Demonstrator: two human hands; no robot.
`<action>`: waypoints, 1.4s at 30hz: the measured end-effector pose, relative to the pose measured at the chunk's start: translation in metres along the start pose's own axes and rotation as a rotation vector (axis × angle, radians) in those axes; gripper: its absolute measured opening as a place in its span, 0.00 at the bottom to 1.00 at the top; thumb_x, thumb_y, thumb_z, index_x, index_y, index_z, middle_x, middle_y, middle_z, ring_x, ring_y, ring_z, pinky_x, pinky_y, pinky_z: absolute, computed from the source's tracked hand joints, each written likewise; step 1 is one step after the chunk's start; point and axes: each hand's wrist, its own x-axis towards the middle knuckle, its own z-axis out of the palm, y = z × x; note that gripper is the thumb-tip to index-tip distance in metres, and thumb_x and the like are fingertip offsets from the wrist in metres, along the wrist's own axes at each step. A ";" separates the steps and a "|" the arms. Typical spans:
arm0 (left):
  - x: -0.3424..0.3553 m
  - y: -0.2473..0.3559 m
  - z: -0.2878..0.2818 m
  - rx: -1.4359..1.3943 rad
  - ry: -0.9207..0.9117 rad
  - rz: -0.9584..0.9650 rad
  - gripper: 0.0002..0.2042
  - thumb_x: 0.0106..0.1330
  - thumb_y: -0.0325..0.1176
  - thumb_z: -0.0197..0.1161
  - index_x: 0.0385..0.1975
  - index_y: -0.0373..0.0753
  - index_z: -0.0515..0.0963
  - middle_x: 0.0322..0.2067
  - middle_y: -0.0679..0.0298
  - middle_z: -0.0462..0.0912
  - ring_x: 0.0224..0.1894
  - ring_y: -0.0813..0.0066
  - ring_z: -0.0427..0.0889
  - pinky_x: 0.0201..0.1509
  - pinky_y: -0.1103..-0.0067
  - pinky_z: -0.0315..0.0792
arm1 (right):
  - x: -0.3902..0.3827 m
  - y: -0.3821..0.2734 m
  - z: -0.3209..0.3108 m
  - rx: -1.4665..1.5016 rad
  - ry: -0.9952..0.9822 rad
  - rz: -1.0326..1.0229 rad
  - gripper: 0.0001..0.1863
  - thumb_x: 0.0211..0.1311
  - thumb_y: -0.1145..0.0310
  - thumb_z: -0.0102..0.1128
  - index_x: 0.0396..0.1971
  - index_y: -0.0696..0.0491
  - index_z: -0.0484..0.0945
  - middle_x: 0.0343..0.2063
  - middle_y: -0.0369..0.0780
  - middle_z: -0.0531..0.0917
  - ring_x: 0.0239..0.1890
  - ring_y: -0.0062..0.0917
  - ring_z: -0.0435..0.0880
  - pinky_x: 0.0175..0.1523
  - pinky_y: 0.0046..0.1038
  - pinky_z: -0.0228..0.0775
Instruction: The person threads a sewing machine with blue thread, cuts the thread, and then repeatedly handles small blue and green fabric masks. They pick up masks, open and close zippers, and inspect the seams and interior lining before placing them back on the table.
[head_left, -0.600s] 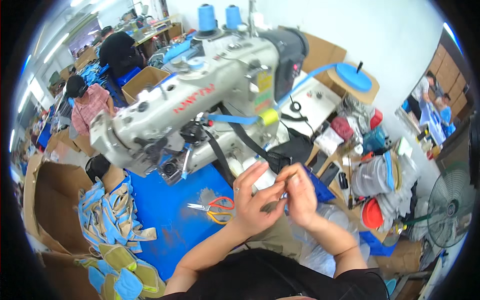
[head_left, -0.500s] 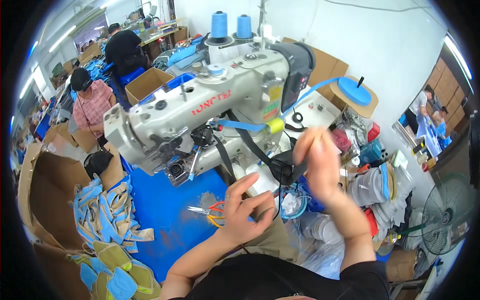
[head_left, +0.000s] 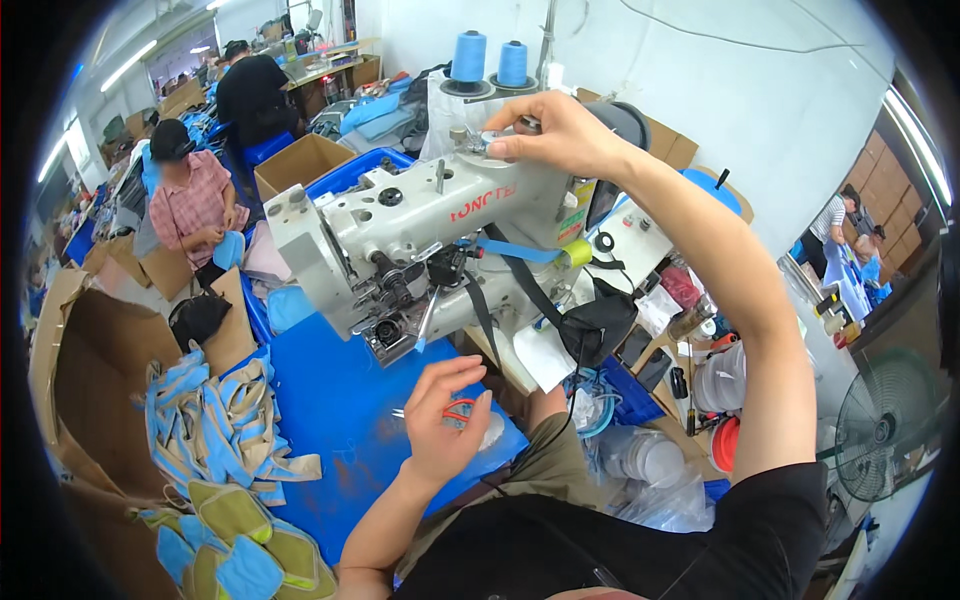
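Now that the right hand (head_left: pixel 563 132) is up at the machine (head_left: pixel 425 215), touching its top, grip unclear, work apparently shifts there; left hand (head_left: pixel 446 428), loosely spread, seemingly empty, near scissors (head_left: pixel 460 403).

The right arm (head_left: pixel 765 305) is raised and bent at the elbow, its bare right forearm (head_left: pixel 690 210) slanting up and leftward. The right hand (head_left: pixel 560 135) is turned back uppermost, its index finger and thumb stretched out to the left. Lower down, the left forearm (head_left: pixel 385 525) rises with a rightward lean. The left hand (head_left: pixel 445 425) is loosely cupped, its fingers (head_left: pixel 448 376) gently curled rightward, the thumb (head_left: pixel 478 413) standing apart from them.
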 end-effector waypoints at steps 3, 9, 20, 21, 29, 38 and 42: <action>0.014 0.001 0.005 -0.226 -0.040 -0.108 0.14 0.62 0.19 0.64 0.49 0.31 0.80 0.48 0.51 0.84 0.48 0.65 0.84 0.49 0.75 0.78 | 0.000 0.011 -0.016 0.168 0.248 -0.067 0.19 0.65 0.58 0.70 0.47 0.58 0.84 0.39 0.38 0.88 0.45 0.21 0.84 0.55 0.28 0.74; 0.066 0.009 -0.011 -0.889 -0.055 -0.357 0.19 0.75 0.37 0.59 0.59 0.31 0.72 0.51 0.50 0.82 0.49 0.62 0.86 0.50 0.71 0.81 | -0.050 -0.077 0.011 -0.017 0.272 -0.362 0.14 0.60 0.63 0.72 0.43 0.53 0.85 0.35 0.40 0.88 0.39 0.31 0.87 0.45 0.32 0.77; 0.060 0.025 -0.006 -0.563 0.087 -0.294 0.08 0.68 0.25 0.67 0.42 0.32 0.78 0.47 0.51 0.86 0.48 0.65 0.87 0.53 0.74 0.81 | -0.102 -0.081 0.030 -0.075 0.020 -0.311 0.24 0.58 0.60 0.69 0.55 0.52 0.80 0.36 0.37 0.80 0.36 0.29 0.78 0.47 0.34 0.68; 0.058 0.027 -0.007 -0.379 0.121 -0.081 0.08 0.67 0.25 0.68 0.42 0.32 0.78 0.47 0.50 0.86 0.49 0.62 0.87 0.55 0.72 0.80 | -0.092 -0.066 0.020 0.025 0.070 -0.213 0.26 0.61 0.60 0.67 0.58 0.54 0.79 0.39 0.38 0.82 0.38 0.28 0.79 0.52 0.34 0.69; 0.037 0.046 -0.019 -0.129 -0.058 0.607 0.14 0.69 0.28 0.66 0.51 0.38 0.74 0.43 0.50 0.86 0.48 0.49 0.87 0.63 0.54 0.75 | -0.022 -0.018 0.017 -0.171 0.414 -0.048 0.17 0.63 0.70 0.68 0.52 0.49 0.85 0.37 0.41 0.89 0.33 0.24 0.84 0.42 0.27 0.78; 0.007 0.040 -0.019 -0.366 0.046 0.390 0.15 0.68 0.26 0.68 0.51 0.35 0.73 0.43 0.47 0.83 0.34 0.62 0.87 0.38 0.72 0.85 | -0.024 -0.016 0.025 -0.360 0.360 -0.290 0.12 0.63 0.66 0.68 0.44 0.54 0.88 0.43 0.41 0.89 0.39 0.32 0.88 0.47 0.30 0.80; 0.013 0.042 -0.015 -0.373 0.075 0.389 0.16 0.70 0.25 0.64 0.53 0.35 0.68 0.49 0.42 0.78 0.33 0.67 0.87 0.35 0.79 0.83 | -0.041 -0.026 0.029 -0.495 0.347 -0.310 0.18 0.65 0.60 0.66 0.50 0.53 0.85 0.52 0.43 0.85 0.51 0.37 0.86 0.56 0.34 0.76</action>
